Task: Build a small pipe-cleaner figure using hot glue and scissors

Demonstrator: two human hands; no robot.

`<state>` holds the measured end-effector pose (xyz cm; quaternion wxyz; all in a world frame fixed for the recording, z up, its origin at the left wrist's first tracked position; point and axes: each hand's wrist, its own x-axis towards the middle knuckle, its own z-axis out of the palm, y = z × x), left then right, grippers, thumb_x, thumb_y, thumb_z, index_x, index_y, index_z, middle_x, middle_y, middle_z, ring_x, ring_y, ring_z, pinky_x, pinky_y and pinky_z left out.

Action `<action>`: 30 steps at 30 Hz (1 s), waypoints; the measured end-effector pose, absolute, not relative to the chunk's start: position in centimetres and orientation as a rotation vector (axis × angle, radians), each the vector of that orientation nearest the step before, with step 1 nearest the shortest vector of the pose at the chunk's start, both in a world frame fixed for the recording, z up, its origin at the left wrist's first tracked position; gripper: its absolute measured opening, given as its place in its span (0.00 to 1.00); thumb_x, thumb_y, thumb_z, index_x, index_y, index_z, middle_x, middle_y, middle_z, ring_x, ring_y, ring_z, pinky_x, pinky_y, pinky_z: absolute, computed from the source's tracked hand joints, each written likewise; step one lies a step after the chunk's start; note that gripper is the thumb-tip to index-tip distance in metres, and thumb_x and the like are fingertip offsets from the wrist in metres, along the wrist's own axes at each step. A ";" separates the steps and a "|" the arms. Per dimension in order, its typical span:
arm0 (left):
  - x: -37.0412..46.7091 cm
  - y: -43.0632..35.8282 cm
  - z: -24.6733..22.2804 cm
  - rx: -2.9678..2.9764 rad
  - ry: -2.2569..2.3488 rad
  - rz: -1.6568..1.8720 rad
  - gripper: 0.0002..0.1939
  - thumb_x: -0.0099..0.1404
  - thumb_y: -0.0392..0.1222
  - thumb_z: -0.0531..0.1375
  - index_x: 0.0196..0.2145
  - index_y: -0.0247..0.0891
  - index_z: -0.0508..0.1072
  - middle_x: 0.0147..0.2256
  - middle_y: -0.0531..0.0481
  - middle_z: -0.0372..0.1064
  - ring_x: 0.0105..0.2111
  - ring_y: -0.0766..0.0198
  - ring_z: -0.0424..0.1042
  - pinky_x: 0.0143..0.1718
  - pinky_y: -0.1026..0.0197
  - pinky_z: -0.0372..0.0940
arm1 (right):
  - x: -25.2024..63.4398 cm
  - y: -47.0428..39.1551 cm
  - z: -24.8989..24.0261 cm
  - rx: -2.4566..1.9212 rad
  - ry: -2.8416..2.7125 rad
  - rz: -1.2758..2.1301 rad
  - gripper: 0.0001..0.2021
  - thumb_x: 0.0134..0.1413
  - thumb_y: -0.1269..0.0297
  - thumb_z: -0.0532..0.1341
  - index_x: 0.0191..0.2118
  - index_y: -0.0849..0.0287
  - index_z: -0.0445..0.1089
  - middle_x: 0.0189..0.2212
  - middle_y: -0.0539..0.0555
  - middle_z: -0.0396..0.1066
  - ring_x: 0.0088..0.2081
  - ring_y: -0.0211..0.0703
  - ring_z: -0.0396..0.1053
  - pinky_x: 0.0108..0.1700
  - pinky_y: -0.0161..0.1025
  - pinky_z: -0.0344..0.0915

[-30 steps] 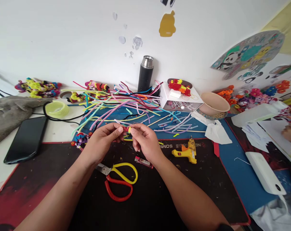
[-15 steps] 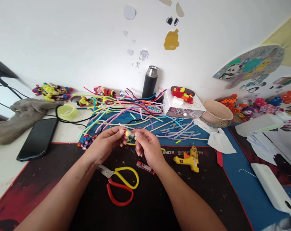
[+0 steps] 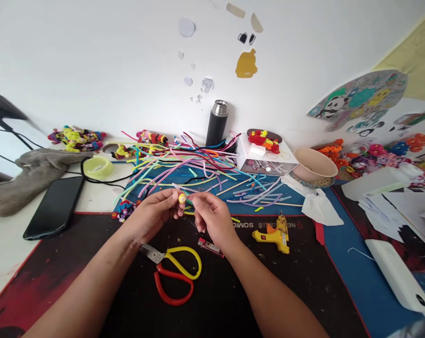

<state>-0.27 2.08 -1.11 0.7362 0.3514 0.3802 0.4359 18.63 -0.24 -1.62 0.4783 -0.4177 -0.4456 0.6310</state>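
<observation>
My left hand [image 3: 156, 211] pinches a small yellow-rimmed craft piece [image 3: 182, 198] with a pale round middle between thumb and fingers. My right hand [image 3: 212, 213] is closed beside it, thumb against forefinger, on a small teal-green strip [image 3: 189, 202] that reaches toward the craft piece. Whether the two are joined is too small to tell. Below my hands lie scissors [image 3: 182, 263] with one yellow and one red handle, and a small pink packet [image 3: 210, 247]. Pipe cleaners [image 3: 170, 171] in many colours are heaped just beyond my fingers.
A yellow glue gun [image 3: 276, 235] lies to the right on the black mat. Behind stand a black flask [image 3: 216, 124], a white box [image 3: 246, 152] and a beige bowl [image 3: 316, 164]. On the left are a phone [image 3: 54, 206] and a yellow-green tape roll [image 3: 98, 167].
The craft piece has turned so its pale round face points toward me. Its red part no longer shows, and less of the teal strip is visible. The view has shifted slightly.
</observation>
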 end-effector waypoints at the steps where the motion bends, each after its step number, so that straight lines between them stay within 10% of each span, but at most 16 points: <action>1: -0.4 2.1 -1.3 0.783 0.842 0.954 0.20 0.57 0.55 0.81 0.35 0.37 0.84 0.31 0.47 0.77 0.30 0.63 0.71 0.32 0.65 0.69 | 18.6 -0.3 -1.6 -1.022 -1.088 1.543 0.24 0.62 0.39 0.69 0.45 0.58 0.78 0.17 0.42 0.65 0.16 0.34 0.60 0.20 0.34 0.56; 14: -4.1 2.4 2.3 1.635 1.296 0.427 0.25 0.61 0.71 0.68 0.30 0.45 0.85 0.25 0.51 0.74 0.26 0.58 0.65 0.26 0.62 0.57 | 19.4 0.4 -1.4 -1.052 -0.962 1.490 0.22 0.60 0.42 0.71 0.43 0.58 0.79 0.17 0.42 0.64 0.17 0.34 0.60 0.19 0.34 0.53; 30: -4.9 2.2 -1.1 1.979 1.627 0.173 0.13 0.63 0.55 0.64 0.27 0.49 0.82 0.28 0.48 0.82 0.28 0.51 0.75 0.29 0.56 0.56 | 19.3 0.6 -2.2 -1.074 -1.039 1.479 0.22 0.61 0.41 0.69 0.43 0.58 0.78 0.17 0.42 0.64 0.16 0.35 0.60 0.19 0.35 0.53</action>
